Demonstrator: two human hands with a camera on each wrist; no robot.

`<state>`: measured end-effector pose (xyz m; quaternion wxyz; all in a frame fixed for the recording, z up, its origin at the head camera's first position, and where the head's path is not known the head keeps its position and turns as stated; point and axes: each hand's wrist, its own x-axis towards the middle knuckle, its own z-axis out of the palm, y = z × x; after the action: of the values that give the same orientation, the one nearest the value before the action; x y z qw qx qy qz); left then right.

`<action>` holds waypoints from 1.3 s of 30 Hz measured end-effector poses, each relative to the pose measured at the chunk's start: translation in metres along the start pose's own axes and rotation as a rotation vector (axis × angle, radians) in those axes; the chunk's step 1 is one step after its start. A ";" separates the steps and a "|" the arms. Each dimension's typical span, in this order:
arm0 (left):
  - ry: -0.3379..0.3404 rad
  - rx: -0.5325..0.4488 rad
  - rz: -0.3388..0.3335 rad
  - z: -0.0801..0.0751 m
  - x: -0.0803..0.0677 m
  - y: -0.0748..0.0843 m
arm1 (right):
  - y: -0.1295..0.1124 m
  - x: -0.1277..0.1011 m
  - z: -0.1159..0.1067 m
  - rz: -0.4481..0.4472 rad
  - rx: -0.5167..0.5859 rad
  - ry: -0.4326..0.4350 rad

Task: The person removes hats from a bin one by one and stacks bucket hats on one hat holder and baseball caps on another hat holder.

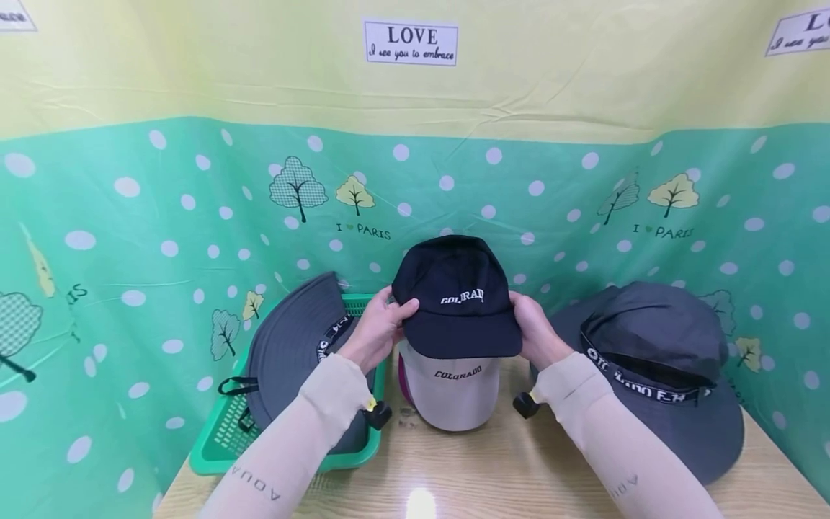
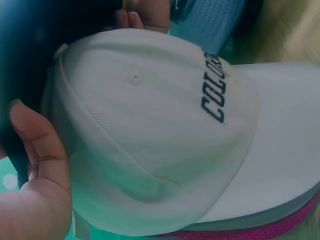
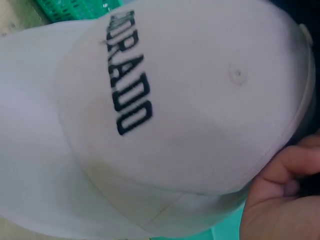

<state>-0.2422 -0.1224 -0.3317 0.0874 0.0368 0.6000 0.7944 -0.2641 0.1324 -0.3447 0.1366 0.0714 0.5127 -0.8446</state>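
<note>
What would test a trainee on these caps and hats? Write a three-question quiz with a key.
1. True or false: both hands hold the dark navy cap.
2. Which word is stitched on the white cap? A) PARIS B) COLORADO C) LOVE
3. What does the grey hat on the person's left side lie in?

Key:
1. True: the left hand and the right hand grip its sides, above the white cap.
2. B.
3. The green basket; another grey brimmed hat lies on the wooden table on the other side.
</note>
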 end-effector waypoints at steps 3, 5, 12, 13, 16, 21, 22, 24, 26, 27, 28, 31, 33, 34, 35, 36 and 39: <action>-0.001 -0.012 -0.010 -0.001 -0.004 -0.002 | 0.005 -0.005 -0.002 -0.022 -0.051 0.001; 0.001 -0.016 -0.008 -0.001 -0.007 -0.004 | 0.009 -0.008 -0.003 -0.070 -0.137 0.019; 0.103 0.146 0.099 -0.002 -0.020 -0.029 | 0.037 -0.005 -0.008 -0.276 -0.520 0.188; 0.131 0.199 0.121 -0.002 -0.022 -0.035 | 0.043 -0.003 -0.010 -0.299 -0.571 0.215; 0.197 0.361 0.161 -0.001 -0.030 -0.051 | 0.059 0.000 -0.017 -0.347 -0.707 0.285; 0.276 0.539 0.181 0.002 -0.045 -0.069 | 0.083 -0.003 -0.029 -0.376 -0.772 0.344; 0.285 0.559 0.184 0.003 -0.048 -0.072 | 0.086 -0.005 -0.031 -0.385 -0.763 0.345; 0.301 0.600 0.188 0.004 -0.054 -0.077 | 0.094 -0.011 -0.034 -0.398 -0.745 0.331; 0.313 0.642 0.200 0.005 -0.059 -0.080 | 0.100 -0.018 -0.036 -0.412 -0.727 0.315; 0.322 0.662 0.206 0.006 -0.061 -0.081 | 0.102 -0.020 -0.036 -0.414 -0.713 0.304; 0.332 0.678 0.213 0.007 -0.063 -0.082 | 0.104 -0.023 -0.036 -0.418 -0.703 0.295; 0.358 0.670 0.231 0.012 -0.065 -0.081 | 0.105 -0.027 -0.034 -0.428 -0.678 0.287; 0.369 0.624 0.231 0.017 -0.064 -0.079 | 0.100 -0.027 -0.031 -0.448 -0.670 0.309; 0.372 0.593 0.230 0.021 -0.063 -0.078 | 0.097 -0.027 -0.030 -0.454 -0.675 0.324; 0.378 0.557 0.229 0.024 -0.062 -0.078 | 0.093 -0.026 -0.028 -0.459 -0.678 0.338; 0.386 0.525 0.226 0.027 -0.062 -0.078 | 0.089 -0.026 -0.026 -0.462 -0.683 0.350; 0.443 0.443 0.229 0.036 -0.061 -0.085 | 0.082 -0.024 -0.025 -0.435 -0.714 0.356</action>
<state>-0.1687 -0.0768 -0.4001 -0.1451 -0.0513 0.7546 0.6379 -0.2166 0.1224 -0.4187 -0.1182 0.0544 0.7904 -0.5986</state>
